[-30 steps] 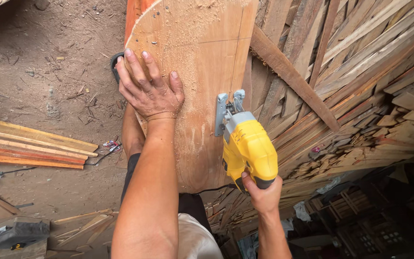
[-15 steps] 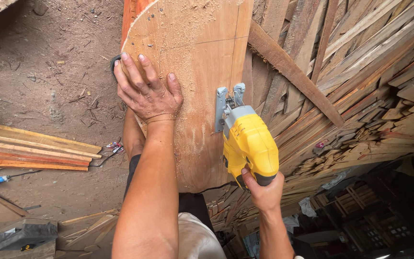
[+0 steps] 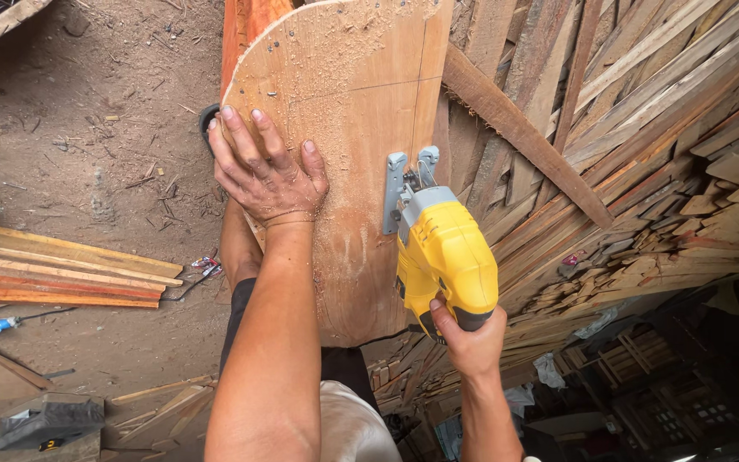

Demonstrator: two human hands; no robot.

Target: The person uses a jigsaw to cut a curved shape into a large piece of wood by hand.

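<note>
We saw the right hand gripping the yellow jigsaw, blade end away from us along the board; left hand pressed flat beside it.

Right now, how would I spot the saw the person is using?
Find the big rounded wooden board in the middle. On its right edge sits the saw, gripped by the right hand. It is the only bright yellow thing among brown wood.
</note>
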